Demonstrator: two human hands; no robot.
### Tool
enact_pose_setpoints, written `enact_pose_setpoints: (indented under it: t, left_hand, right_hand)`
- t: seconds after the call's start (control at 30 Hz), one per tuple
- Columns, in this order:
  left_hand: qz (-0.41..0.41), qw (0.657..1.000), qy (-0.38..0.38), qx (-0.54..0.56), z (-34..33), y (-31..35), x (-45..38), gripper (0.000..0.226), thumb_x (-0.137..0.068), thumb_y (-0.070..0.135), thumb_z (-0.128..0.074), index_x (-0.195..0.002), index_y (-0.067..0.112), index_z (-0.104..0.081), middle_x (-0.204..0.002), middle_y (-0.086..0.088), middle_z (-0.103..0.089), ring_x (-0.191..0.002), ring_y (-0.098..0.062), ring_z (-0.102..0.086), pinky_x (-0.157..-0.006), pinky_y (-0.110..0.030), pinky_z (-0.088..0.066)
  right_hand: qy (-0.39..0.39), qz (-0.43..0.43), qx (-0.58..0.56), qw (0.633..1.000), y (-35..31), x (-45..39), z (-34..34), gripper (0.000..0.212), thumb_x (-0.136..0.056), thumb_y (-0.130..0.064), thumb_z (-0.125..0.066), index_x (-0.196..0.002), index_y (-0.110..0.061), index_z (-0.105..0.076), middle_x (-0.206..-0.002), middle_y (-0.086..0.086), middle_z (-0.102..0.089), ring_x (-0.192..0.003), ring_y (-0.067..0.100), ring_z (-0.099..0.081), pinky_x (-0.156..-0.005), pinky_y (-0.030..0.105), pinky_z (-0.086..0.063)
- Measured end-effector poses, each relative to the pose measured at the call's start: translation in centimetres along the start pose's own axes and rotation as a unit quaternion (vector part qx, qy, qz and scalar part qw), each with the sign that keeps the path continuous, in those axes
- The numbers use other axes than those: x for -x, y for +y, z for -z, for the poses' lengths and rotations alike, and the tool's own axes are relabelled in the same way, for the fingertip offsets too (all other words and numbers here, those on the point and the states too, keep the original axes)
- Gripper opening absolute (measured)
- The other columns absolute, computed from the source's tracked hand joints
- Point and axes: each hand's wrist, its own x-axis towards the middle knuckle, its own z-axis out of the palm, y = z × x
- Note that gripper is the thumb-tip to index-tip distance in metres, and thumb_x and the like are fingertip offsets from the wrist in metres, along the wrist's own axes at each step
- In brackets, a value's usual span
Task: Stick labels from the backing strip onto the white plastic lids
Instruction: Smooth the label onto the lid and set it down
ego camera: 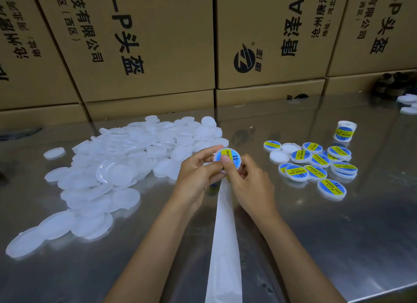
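Both hands meet above the middle of the steel table around one white lid (pixel 234 160) with a blue and yellow label on it. My left hand (pixel 198 174) grips the lid's left rim with its fingertips. My right hand (pixel 246 181) holds it from the right, the thumb pressing on the label. The white backing strip (pixel 223 235) hangs from under the hands toward me and off the near edge. A big heap of unlabelled white lids (pixel 126 158) lies to the left. Several labelled lids (pixel 316 165) lie to the right.
A roll of labels (pixel 344 131) stands behind the labelled lids. Cardboard boxes (pixel 158 43) form a wall along the table's far side. A few more white lids (pixel 408 103) lie at the far right. The table's near right edge (pixel 383 291) shows.
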Motion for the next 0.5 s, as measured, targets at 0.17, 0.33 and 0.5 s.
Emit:
enact_pose_setpoints:
  t: [0.17, 0.33, 0.5]
  left_hand:
    - [-0.037, 0.998, 0.048, -0.012, -0.19, -0.31, 0.01, 0.028, -0.086, -0.006, -0.07, -0.105, 0.014, -0.069, -0.113, -0.028, -0.066, -0.079, -0.022, -0.074, -0.071, -0.026, -0.06]
    - [-0.045, 0.997, 0.056, 0.006, -0.08, -0.37, -0.04, 0.019, -0.085, 0.0, -0.075, -0.1, 0.008, -0.068, -0.094, -0.026, -0.069, -0.078, -0.025, -0.075, -0.067, -0.027, -0.06]
    - [-0.05, 0.998, 0.04, -0.012, 0.16, -0.62, -0.27, 0.018, -0.088, 0.007, -0.074, -0.095, 0.002, -0.059, -0.09, -0.022, -0.073, -0.081, -0.027, -0.076, -0.067, -0.032, -0.061]
  right_hand:
    - [0.008, 0.0, -0.016, 1.0, 0.12, -0.06, -0.08, 0.059, -0.08, -0.085, -0.032, -0.067, -0.028, -0.039, -0.064, -0.021, -0.057, -0.065, 0.004, -0.053, -0.053, 0.031, -0.033]
    - [0.01, 0.046, -0.033, 0.998, 0.41, -0.05, -0.14, 0.05, -0.096, -0.064, -0.037, -0.066, -0.023, -0.034, -0.06, -0.012, -0.052, -0.055, 0.014, -0.045, -0.052, 0.032, -0.029]
    - [0.037, 0.053, -0.024, 0.998, 0.55, -0.25, -0.13, 0.04, -0.103, -0.042, -0.036, -0.066, -0.027, -0.037, -0.058, -0.008, -0.052, -0.057, 0.017, -0.048, -0.052, 0.035, -0.031]
